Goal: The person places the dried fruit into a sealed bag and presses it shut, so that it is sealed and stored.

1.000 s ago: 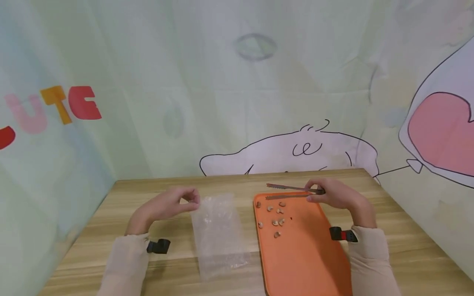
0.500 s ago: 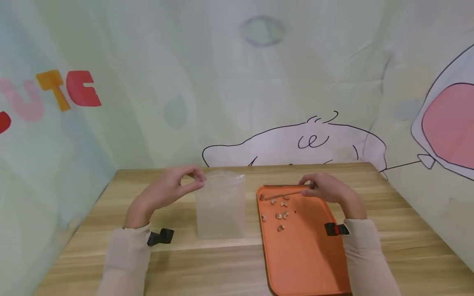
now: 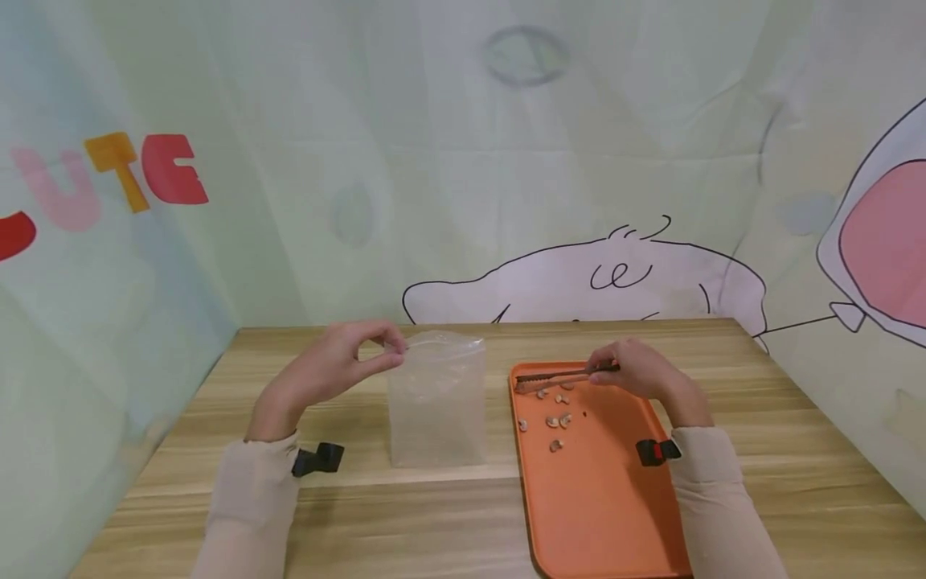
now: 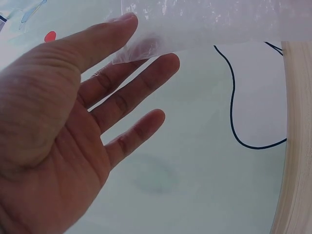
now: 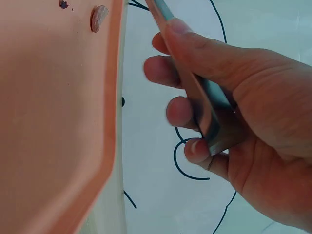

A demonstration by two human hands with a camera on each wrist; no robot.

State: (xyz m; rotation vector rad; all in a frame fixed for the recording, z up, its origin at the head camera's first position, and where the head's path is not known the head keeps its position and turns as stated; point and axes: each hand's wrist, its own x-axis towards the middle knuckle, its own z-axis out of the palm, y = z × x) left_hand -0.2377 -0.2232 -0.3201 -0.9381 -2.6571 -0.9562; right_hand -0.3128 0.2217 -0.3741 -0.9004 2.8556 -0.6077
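Observation:
My left hand (image 3: 340, 366) pinches the top left corner of a clear plastic bag (image 3: 437, 410) between thumb and forefinger. The bag hangs upright, its top edge slightly parted. In the left wrist view, its film (image 4: 209, 24) runs past the thumb while the lower fingers stay loose. Metal tongs (image 3: 557, 375) are gripped in my right hand (image 3: 637, 370), their arms pointing left. Their tips are close together in the far left corner of the orange tray (image 3: 593, 507), over a small piece there. Several small curved brown-and-pale pieces (image 3: 555, 445) lie nearby on the tray.
The wooden table (image 3: 427, 523) carries the tray on its right half, with the bag left of it. A printed cloth (image 3: 325, 241) hangs behind the table and along both sides. A tiny dark crumb (image 3: 584, 414) lies on the tray.
My left hand has raised the bag from lying flat to hanging upright. The tongs have come down to the tray's far left corner, and their arms have closed together.

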